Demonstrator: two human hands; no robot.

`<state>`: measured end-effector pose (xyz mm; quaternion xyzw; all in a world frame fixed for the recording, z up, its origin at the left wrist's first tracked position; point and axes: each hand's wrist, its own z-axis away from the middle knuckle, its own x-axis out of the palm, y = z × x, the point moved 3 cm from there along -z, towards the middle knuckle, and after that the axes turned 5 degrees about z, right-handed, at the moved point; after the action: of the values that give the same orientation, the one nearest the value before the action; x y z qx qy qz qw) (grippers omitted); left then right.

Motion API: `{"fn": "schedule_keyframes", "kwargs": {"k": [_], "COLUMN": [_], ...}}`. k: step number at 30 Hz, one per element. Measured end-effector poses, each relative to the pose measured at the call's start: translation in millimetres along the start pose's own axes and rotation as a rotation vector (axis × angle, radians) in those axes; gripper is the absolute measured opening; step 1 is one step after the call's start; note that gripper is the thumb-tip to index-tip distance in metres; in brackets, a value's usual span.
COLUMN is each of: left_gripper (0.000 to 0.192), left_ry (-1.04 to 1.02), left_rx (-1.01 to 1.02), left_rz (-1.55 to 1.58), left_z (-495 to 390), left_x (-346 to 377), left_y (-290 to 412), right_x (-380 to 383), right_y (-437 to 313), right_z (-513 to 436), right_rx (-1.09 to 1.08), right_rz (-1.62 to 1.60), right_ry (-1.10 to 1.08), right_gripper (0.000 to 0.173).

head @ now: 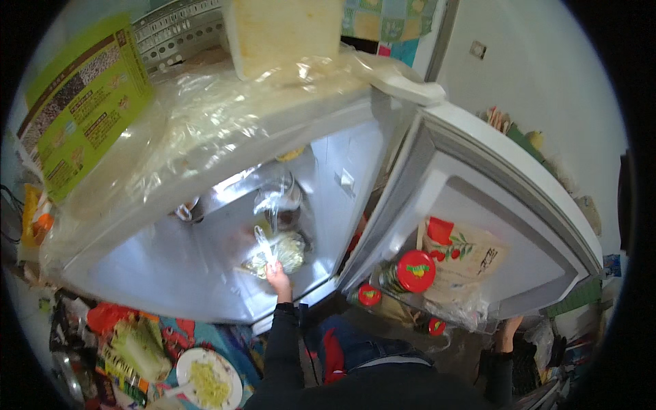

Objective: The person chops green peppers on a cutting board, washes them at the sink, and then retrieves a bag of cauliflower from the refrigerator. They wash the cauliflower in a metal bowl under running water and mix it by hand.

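My left hand reaches into the lit compartment of an open refrigerator. Its fingers pinch the gathered top of a clear plastic bag with pale green food inside, low in the compartment. Behind that bag sits a bowl-like container under clear plastic. Farther back and to the left is a small shiny container. At the lower right, my right hand grips the outer edge of the swung-out refrigerator door; its fingers are partly hidden.
Door shelves carry red-lidded jars and a printed paper bag. Clear plastic sheeting covers the refrigerator top, under a green box and a pale plastic container. At lower left are a plate of shredded food and a cabbage.
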<state>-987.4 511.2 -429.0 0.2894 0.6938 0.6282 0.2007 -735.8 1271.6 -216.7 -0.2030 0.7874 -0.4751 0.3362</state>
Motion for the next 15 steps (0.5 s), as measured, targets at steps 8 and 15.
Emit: {"fn": "schedule_keyframes", "kwargs": {"k": [8,15], "left_gripper": [0.020,0.023], "left_ry": [0.013,0.001], "left_rx": [-0.354,-0.590], "left_rz": [0.221,0.375], "left_z": [171,304], "left_x": [-84,-141], "left_y": [147,245], "right_x": [17,18], "right_y": [-17,-57], "right_z": [4,15], "right_rx": [0.160,0.190], "right_rz": [-0.205,-0.117], "right_ry": [-0.039,-0.156], "right_gripper": [0.040,0.042]}}
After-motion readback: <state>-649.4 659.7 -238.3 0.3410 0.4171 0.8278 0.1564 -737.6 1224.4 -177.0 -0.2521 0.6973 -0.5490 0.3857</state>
